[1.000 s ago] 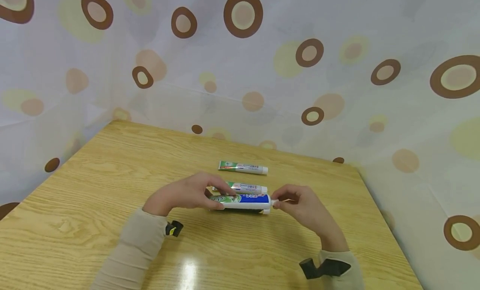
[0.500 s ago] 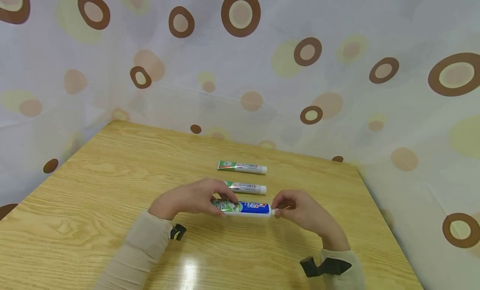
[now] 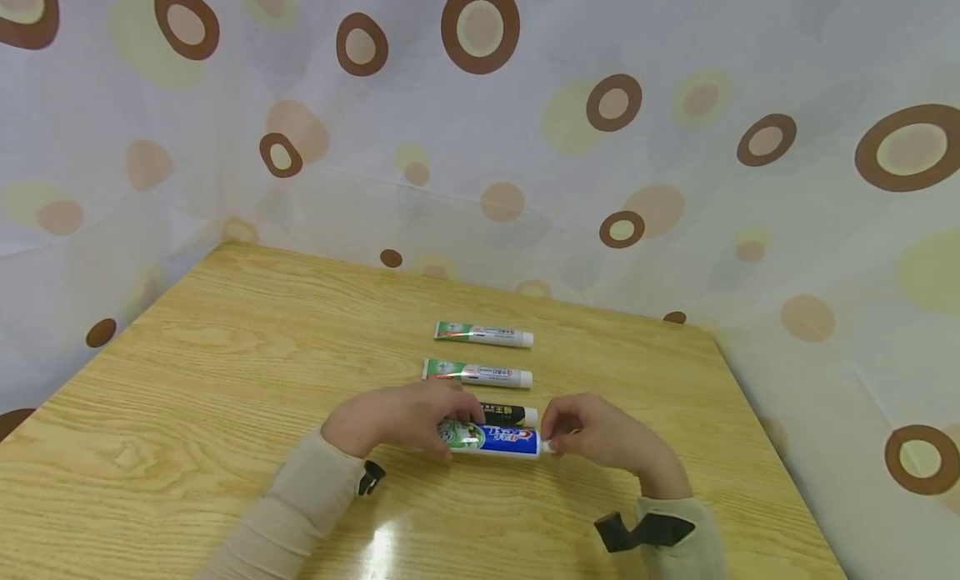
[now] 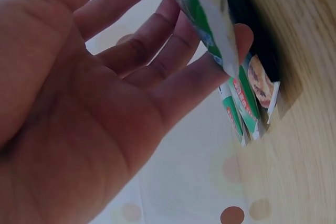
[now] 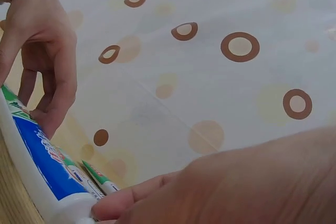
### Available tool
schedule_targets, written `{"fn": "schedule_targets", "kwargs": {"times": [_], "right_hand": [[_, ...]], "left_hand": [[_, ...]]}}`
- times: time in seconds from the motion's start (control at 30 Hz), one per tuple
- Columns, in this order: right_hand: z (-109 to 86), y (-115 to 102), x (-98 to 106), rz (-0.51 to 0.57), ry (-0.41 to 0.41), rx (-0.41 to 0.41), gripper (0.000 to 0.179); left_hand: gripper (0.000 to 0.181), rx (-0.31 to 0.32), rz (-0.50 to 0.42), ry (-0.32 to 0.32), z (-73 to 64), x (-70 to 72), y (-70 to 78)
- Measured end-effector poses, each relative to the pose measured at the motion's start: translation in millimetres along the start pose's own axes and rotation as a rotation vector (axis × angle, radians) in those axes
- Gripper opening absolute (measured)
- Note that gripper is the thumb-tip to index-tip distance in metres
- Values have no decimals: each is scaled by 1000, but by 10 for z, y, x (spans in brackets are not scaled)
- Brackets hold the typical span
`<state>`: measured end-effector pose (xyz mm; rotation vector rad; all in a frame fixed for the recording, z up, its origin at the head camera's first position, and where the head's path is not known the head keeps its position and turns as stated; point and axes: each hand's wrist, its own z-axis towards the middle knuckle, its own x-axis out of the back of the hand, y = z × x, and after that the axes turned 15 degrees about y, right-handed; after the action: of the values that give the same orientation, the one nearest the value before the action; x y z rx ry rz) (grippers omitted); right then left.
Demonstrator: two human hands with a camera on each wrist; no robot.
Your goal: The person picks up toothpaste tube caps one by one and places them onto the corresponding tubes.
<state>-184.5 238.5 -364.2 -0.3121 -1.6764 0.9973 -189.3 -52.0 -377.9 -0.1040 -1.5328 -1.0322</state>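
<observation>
A blue, green and white Crest toothpaste tube (image 3: pixel 510 441) lies crosswise between the two hands, white cap to the right. My left hand (image 3: pixel 408 417) grips its green tail end; in the left wrist view that flat end (image 4: pixel 207 19) sits between the fingers. My right hand (image 3: pixel 603 437) pinches the tube at its cap, the fingertips hiding most of it. Just behind is a black toothpaste tube (image 3: pixel 508 413) with a white cap, its left part covered by the left hand. Farther back lie two green-and-white toothpaste tubes, a nearer one (image 3: pixel 487 373) and a farther one (image 3: pixel 487 335).
The wooden table (image 3: pixel 300 313) carries the tubes in roughly parallel rows, caps to the right. A white curtain (image 3: pixel 525 147) with brown and beige circles hangs behind and along the sides of the table.
Both hands have moved the Crest tube toward me, from over the black tube to in front of it. The black tube and the tail of the nearer green-and-white tube show more now.
</observation>
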Motion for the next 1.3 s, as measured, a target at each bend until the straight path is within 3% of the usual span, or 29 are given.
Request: {"fn": "schedule_targets", "kwargs": {"times": [0.17, 0.33, 0.53, 0.7, 0.9, 1.1, 1.2, 1.3], "right_hand": [[23, 34, -16, 2, -35, 23, 13], [33, 35, -40, -36, -67, -19, 13], [28, 39, -59, -48, -131, -30, 10], [29, 53, -73, -60, -130, -41, 9], [43, 85, -75, -59, -130, -46, 4], [28, 73, 4, 45, -16, -36, 19], [27, 71, 23, 45, 93, -33, 24], [39, 87, 16, -9, 226, -25, 25]], "left_hand": [[51, 76, 55, -42, 2, -63, 42], [56, 122, 113, -83, 9, -130, 106], [54, 117, 204, -79, 18, -214, 179], [53, 111, 280, -63, 17, -268, 217], [50, 154, 232, -56, -52, -224, 229], [50, 182, 80, -63, -89, -100, 101], [47, 164, 43, -7, -96, 13, 2], [45, 138, 63, 115, -133, 146, -106]]}}
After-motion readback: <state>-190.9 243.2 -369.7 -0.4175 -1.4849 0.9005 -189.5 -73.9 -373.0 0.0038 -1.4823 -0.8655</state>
